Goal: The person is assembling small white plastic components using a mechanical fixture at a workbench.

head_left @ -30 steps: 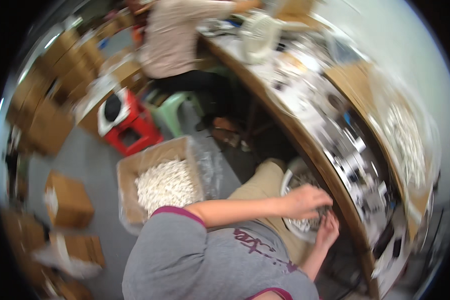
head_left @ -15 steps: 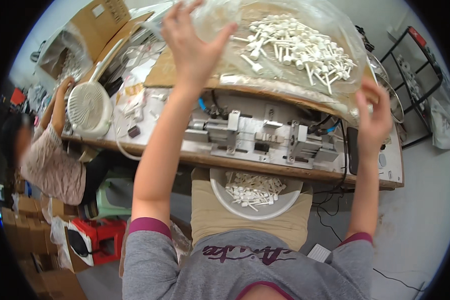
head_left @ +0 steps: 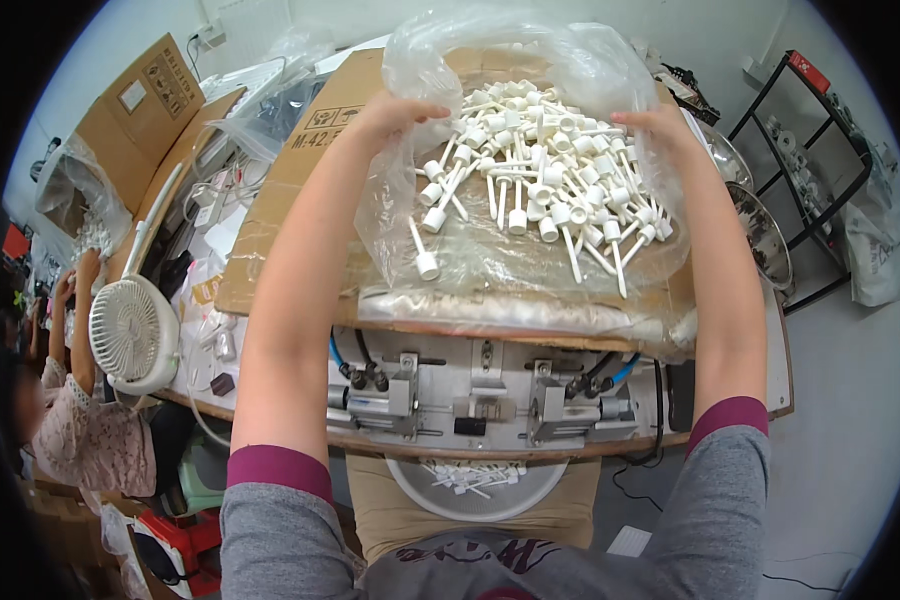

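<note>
A clear plastic bag (head_left: 415, 70) lies wide open on a piece of brown cardboard (head_left: 270, 240). Inside it is a heap of white plastic parts (head_left: 560, 170), each a thin stem with a short cylindrical cap. My left hand (head_left: 395, 118) grips the bag's left side, thumb pointing in toward the heap. On the opposite side my right hand (head_left: 660, 128) holds the bag in the same way; the film and the hands themselves partly hide the fingers of both. One loose white part (head_left: 425, 262) lies at the near left of the heap.
Below the cardboard stands a metal fixture (head_left: 485, 405) with two cylinders and blue hoses. A bowl (head_left: 480, 505) of white parts rests on my lap. At left are a white fan (head_left: 135, 330), an open carton (head_left: 135, 110) and a co-worker (head_left: 80, 430). A black rack (head_left: 810, 180) stands right.
Both hands have come together onto the bag's sides and closed on it. My view has tilted up, showing more of the table's far side.
</note>
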A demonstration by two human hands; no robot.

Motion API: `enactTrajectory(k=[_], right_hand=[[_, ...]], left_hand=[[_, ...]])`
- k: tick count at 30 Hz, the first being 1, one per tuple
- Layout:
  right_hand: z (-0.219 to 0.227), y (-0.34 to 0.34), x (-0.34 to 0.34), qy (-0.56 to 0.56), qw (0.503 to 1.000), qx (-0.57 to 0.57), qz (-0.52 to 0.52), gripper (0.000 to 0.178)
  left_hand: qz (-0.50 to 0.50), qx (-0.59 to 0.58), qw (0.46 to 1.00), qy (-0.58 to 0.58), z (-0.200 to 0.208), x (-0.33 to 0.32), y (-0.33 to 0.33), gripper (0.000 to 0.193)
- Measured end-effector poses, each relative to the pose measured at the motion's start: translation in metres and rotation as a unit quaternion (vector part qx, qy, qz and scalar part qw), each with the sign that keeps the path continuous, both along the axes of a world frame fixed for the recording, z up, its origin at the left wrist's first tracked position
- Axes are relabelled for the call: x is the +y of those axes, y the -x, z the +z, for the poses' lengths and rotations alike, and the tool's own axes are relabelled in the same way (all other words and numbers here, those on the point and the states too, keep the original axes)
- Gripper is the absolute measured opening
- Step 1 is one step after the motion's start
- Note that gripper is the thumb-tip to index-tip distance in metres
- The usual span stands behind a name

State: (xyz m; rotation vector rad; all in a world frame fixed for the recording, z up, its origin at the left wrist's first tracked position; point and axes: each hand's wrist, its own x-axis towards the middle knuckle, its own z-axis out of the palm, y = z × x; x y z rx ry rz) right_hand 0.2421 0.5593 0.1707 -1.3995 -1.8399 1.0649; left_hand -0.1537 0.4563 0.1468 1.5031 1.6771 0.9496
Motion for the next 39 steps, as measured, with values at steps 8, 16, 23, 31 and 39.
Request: enactTrajectory(k=[8,16,23,31,39], right_hand=[[0.023,0.060,0.015,-0.016,0.946,0.323,0.016,0.035],[0.058,0.045,-0.022,-0.159,0.976,0.132,0.065,0.058],[0.033,-0.010,0.018,-0.500,0.831,-0.238,0.061,0.093],[0.031,0.110,-0.294,-0.647,0.739,-0.098,0.158,0.068],[-0.144,0.107,-0.539,-0.010,0.917,0.054,0.396,0.012]], left_hand=[[-0.024,-0.427,0.891,-0.149,-0.002,0.079,0.014,0.036],[0.023,0.122,0.982,-0.140,0.044,-0.019,0.021,0.076],[0.241,0.231,0.848,-0.411,0.039,-0.132,-0.042,0.137],[0.124,0.219,0.776,-0.578,0.027,-0.408,-0.089,0.109],[0.207,0.178,0.754,-0.597,-0.004,-0.544,-0.111,0.093]])
